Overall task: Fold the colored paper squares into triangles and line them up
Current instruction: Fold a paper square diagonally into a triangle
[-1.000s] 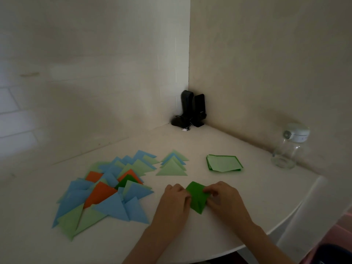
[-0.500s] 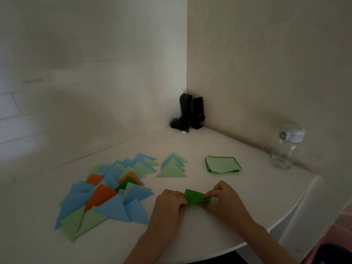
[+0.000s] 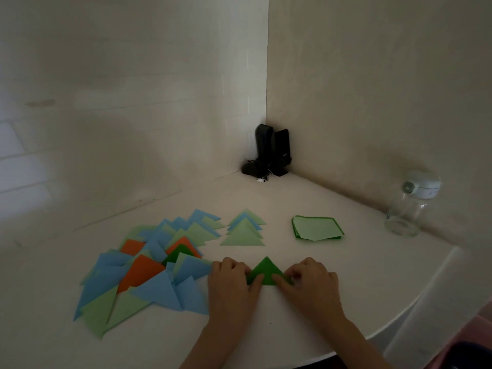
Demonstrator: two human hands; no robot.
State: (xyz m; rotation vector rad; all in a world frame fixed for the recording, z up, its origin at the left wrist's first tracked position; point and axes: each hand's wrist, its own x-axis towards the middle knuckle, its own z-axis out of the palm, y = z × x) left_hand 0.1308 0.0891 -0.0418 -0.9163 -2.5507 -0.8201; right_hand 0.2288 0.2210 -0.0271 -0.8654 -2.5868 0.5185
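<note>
Nothing legible anywhere. Both hands knuckles-up near the tabletop's front edge: left hand and right hand have curled fingers pinching the base corners of the dark green triangle, apex toward the wall corner. Those corners are hidden under fingers.

A pale table with a rounded front edge fits into a corner where two cream walls meet at twelve o'clock. The left wall shows faint brick-like joints; the right wall is plain and shadowed. The light is dim and soft. Dark upright devices stand in the corner. At two o'clock a clear glass jar with a white lid stands against the right wall.
</note>
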